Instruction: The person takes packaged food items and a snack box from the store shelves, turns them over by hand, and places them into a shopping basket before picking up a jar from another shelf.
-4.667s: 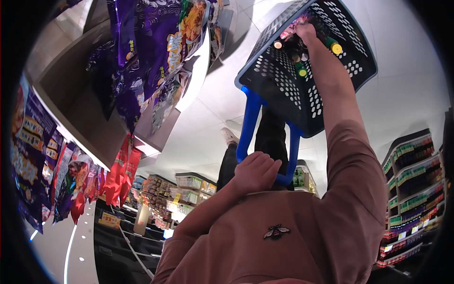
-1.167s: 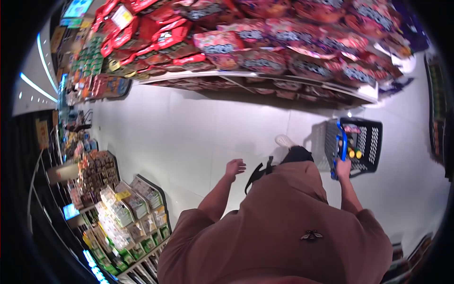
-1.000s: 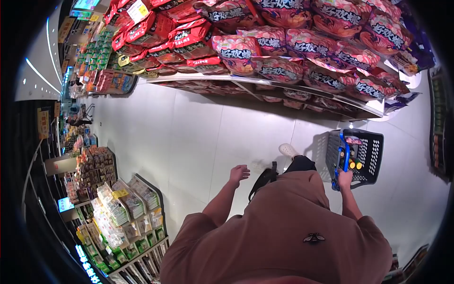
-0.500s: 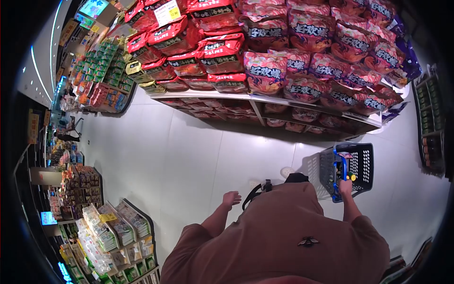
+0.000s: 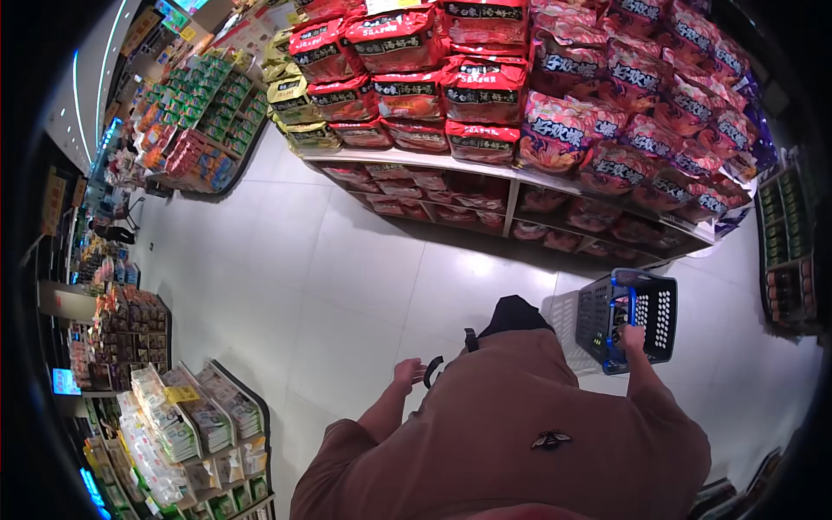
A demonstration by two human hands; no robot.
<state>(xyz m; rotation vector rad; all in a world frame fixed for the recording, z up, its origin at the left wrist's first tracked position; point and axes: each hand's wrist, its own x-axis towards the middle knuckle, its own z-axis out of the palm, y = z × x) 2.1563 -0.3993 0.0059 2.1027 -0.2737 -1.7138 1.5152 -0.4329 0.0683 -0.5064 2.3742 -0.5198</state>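
Note:
A dark grey shopping basket (image 5: 595, 316) with a blue handle (image 5: 630, 305) is at the right, beside my body. My right hand (image 5: 634, 338) is closed on that handle. The things inside the basket are mostly hidden. At the left of my body my left hand (image 5: 407, 371) hangs over the pale floor, fingers apart, with nothing in it. A dark strap (image 5: 433, 371) shows right beside it.
Ahead stands a shelf (image 5: 433, 159) stacked with red packets (image 5: 392, 40) and pink packets (image 5: 555, 130). Green-packed goods (image 5: 198, 91) fill a stand at the upper left. A display of white packages (image 5: 165, 425) is at the lower left. Another shelf (image 5: 787, 234) lines the right edge.
The shelf's red and yellow packets have come further into view. My right hand stays on the basket handle, where earliest it reached inside the basket. My left hand has let go of the handle.

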